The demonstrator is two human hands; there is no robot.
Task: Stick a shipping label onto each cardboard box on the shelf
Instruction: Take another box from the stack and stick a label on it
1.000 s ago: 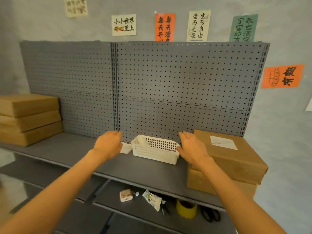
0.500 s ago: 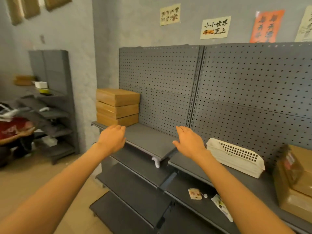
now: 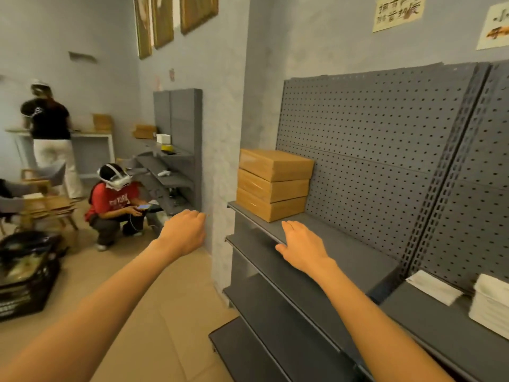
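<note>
A grey metal shelf [image 3: 325, 241] with a perforated back panel [image 3: 371, 150] stands against a pale mottled wall; tan floor tiles lie below. Three flat cardboard boxes [image 3: 274, 184] sit stacked at the shelf's left end, smooth and brown, no label visible on them. A white basket [image 3: 489, 307] is cut off at the right edge. Both hands are empty: the left hand [image 3: 183, 232] hovers with fingers loosely curled, the right hand [image 3: 301, 245] spread flat over the shelf, just short of the boxes.
</note>
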